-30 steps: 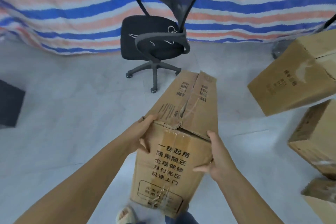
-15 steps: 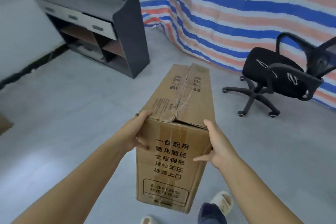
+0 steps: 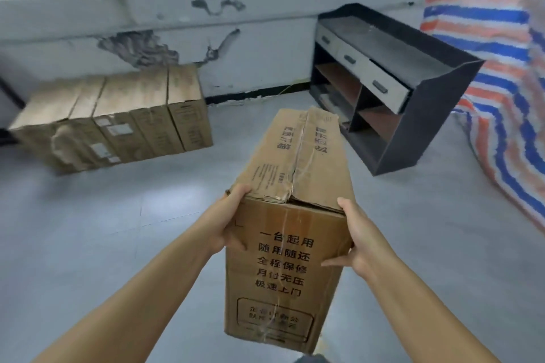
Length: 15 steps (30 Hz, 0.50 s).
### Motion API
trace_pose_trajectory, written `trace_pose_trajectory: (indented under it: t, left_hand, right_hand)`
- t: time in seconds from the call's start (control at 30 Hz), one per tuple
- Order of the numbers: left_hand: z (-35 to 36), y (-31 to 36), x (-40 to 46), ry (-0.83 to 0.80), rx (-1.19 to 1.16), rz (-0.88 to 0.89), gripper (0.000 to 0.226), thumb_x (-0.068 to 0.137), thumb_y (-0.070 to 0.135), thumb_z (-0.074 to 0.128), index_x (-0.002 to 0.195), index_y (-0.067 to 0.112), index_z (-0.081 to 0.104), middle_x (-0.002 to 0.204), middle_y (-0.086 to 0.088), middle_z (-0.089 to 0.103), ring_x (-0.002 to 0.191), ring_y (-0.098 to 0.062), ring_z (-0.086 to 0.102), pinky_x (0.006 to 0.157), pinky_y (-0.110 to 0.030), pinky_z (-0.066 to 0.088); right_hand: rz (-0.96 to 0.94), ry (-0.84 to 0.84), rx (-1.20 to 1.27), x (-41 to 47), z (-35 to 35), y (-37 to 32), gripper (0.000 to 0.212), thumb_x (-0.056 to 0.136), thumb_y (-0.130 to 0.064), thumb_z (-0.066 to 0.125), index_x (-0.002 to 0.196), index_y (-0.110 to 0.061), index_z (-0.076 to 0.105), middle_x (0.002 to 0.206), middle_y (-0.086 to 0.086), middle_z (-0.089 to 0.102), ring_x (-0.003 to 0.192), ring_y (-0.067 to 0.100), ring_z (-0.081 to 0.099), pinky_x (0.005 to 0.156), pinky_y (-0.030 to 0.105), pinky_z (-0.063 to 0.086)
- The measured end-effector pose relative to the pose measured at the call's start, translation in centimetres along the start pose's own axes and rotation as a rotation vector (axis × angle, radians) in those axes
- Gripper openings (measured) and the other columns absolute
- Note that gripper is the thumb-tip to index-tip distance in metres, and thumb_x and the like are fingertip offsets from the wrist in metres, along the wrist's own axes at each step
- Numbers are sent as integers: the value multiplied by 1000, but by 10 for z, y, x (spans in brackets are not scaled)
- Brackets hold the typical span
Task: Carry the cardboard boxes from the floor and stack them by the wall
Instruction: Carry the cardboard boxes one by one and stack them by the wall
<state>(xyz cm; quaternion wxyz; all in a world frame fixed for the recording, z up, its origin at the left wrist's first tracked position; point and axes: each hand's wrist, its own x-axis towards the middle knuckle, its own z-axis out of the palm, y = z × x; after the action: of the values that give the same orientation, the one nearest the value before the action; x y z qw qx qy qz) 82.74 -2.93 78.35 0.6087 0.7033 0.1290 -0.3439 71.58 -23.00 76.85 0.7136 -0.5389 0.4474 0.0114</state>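
Wall-side boxes blurred, labels unreadable

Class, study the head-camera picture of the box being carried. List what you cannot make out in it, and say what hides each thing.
- Carried box: its underside and far end face away from the head camera.
- Left hand and right hand: the fingers go round the box's sides, out of sight.
- Row of boxes by the wall: labels blurred by motion.
- Black shelf unit: contents too dark to tell.
- The person's feet: cut off by the bottom edge.
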Motion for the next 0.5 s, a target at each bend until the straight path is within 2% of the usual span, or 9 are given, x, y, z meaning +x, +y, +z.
trace_pose_trajectory:
  t: [0.13, 0.23, 0.4, 0.5]
  left_hand:
    - [-41, 23, 38, 88, -90, -4, 24, 87, 52, 56, 100, 32, 58, 95, 2, 68, 88, -21, 64, 65, -61, 56]
    - [-63, 45, 83, 128, -119, -21, 26, 86, 52, 56, 102, 32, 58, 101, -1, 67, 92, -23, 63, 68, -64, 54]
    - [-88, 97, 167, 142, -162, -73, 34, 84, 52, 57, 111, 33, 57, 113, -1, 63, 102, -25, 58, 74, -67, 51]
    - [-105, 134, 213, 154, -200, -78, 32, 85, 52, 56, 112, 34, 57, 110, 2, 63, 97, -22, 59, 73, -66, 52]
  right_hand:
    - [8, -85, -76, 45, 57, -31, 31, 90, -52, 51, 119, -39, 47, 134, 2, 45, 122, 34, 44, 57, 60, 56]
    - [21, -136, -116, 92, 97, -55, 28, 90, -51, 50, 116, -39, 48, 132, 2, 46, 122, 33, 44, 57, 60, 55]
    - [48, -175, -134, 175, 158, -106, 22, 91, -50, 49, 110, -39, 51, 111, -1, 54, 95, 26, 55, 55, 60, 55]
    - [56, -207, -159, 216, 198, -145, 24, 92, -50, 48, 113, -39, 50, 109, -1, 54, 93, 25, 55, 55, 59, 55]
